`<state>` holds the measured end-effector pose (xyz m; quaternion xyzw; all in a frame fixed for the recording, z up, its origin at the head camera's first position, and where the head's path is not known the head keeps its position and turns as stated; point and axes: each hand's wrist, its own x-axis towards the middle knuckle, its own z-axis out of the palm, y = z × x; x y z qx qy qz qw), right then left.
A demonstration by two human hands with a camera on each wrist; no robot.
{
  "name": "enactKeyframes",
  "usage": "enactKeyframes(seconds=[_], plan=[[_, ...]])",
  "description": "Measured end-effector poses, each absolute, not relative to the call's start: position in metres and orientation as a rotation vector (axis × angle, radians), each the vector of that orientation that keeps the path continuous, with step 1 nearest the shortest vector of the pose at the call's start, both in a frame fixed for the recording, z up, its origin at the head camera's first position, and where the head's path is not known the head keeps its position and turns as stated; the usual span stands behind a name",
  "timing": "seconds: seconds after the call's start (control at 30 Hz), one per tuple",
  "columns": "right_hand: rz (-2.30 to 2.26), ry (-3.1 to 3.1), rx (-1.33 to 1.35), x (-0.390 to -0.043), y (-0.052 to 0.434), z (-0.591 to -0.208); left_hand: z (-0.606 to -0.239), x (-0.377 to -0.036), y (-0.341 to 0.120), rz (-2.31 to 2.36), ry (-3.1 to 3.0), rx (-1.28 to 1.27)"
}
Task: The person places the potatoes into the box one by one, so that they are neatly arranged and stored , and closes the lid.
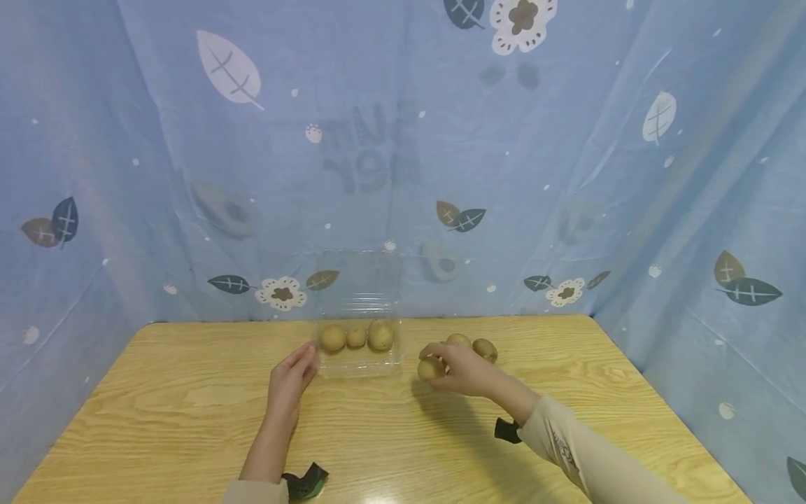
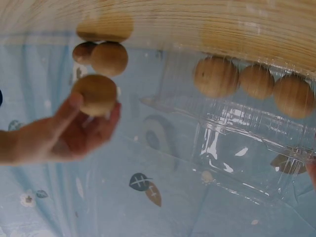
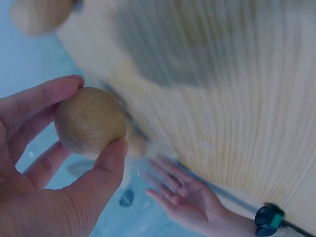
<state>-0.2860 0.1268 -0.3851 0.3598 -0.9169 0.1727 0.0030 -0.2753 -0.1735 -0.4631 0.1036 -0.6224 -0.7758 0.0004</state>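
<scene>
Right wrist view: one brown kiwi fruit [image 3: 90, 121] is pinched in the right hand [image 3: 54, 168], the thumb curled under it and the fingers [image 3: 42, 96] wrapped over its top, so that the fruit sits at the fingertips and clear of the palm. No long axis can be made out from this side; the fruit reads as nearly round. From the head view the same held kiwi fruit [image 1: 431, 368] is seen at the left side of the right hand [image 1: 464, 369], that is, on the side turned toward the clear plastic box [image 1: 360, 360]. Two more kiwis [image 1: 474, 346] lie on the surface just behind that hand, toward the far edge, touching or nearly touching each other.

The box stands open near the middle of the far edge, its lid [image 1: 360, 280] raised against the blue curtain [image 1: 567, 140]. Three kiwis in the box [image 1: 356, 337] lie in a row along its back. The held fruit lies to the right of the box, near it but apart, and the right hand is the nearer one to the loose fruit.

The left hand [image 1: 291, 381] rests at the box's left wall with its fingers straight and relaxed, touching or just beside the plastic; nothing is gripped by it. A dark strap [image 1: 306, 481] is worn at that wrist.
</scene>
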Motion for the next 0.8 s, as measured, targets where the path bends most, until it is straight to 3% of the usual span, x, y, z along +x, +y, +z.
enactKeyframes(seconds=[0.8], plan=[[0.442,-2.925,1.250,-0.316,0.061,-0.366,-0.464,-0.276,-0.172,-2.429,-1.957,0.343]])
